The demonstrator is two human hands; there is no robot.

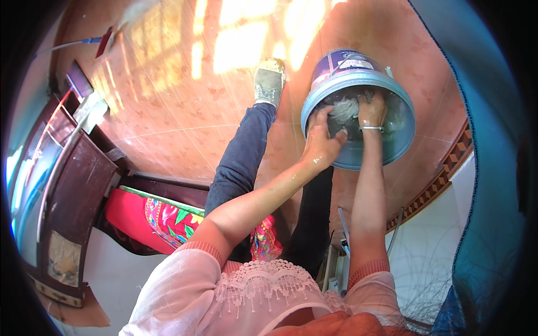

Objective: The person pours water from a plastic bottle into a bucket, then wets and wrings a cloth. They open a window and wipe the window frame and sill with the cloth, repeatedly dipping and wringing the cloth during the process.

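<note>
- Blue plastic bucket [392, 148] with a purple label stands on the reddish tiled floor [168, 112], just in front of the person's legs, and both hands reach down into it.
- A pale grey wet cloth [343, 109] lies bunched inside the bucket, between the two hands.
- The left hand [320, 140] is curled over the near rim with its fingers bent in against the cloth; it seems to grip the cloth, though the fingertips are partly hidden.
- The right hand [372, 110], with a metal bangle [371, 129] at the wrist, is closed on the upper part of the same cloth.
- The forearms look wet, so the step in hand seems to be washing or wringing the cloth in the bucket.
- The next move likely calls for a firm hold from both hands and a twist or lift that stays over the bucket, so water drips inside and not on the tiles.
- A grey shoe [269, 81] rests on the floor just left of the bucket; a bright red flowered cloth [151, 218] lies over the dark wooden bench [73, 190] well to the left.
</note>
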